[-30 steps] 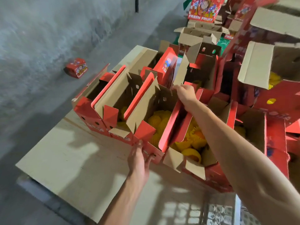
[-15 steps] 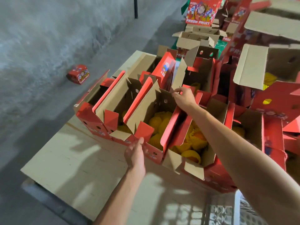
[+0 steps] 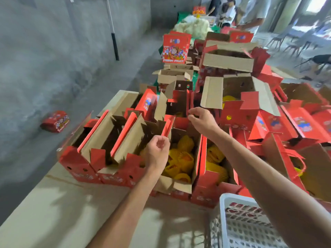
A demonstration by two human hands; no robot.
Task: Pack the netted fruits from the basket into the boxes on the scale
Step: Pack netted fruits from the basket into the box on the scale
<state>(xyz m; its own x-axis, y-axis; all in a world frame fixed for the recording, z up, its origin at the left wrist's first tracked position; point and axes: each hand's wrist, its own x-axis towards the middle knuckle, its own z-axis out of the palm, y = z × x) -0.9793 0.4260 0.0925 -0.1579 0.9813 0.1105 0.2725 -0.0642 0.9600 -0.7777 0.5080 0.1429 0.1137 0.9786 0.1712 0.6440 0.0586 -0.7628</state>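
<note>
Yellow foam-netted fruits (image 3: 180, 158) inside open red carton (image 3: 180, 191) on counter (image 3: 59, 203); soft net, probably bruisable, best cupped from underneath. Left hand (image 3: 157, 151) loosely curled, holding nothing; right hand (image 3: 202, 119) apparently pinching carton flap.

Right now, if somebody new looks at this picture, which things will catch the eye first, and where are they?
First the row of open red fruit boxes across the middle, with yellow netted fruits showing in the near ones. Over them hang two bare arms: the left hand above the fruits, the right hand at a flap farther back. A white plastic basket sits at bottom right.
</note>
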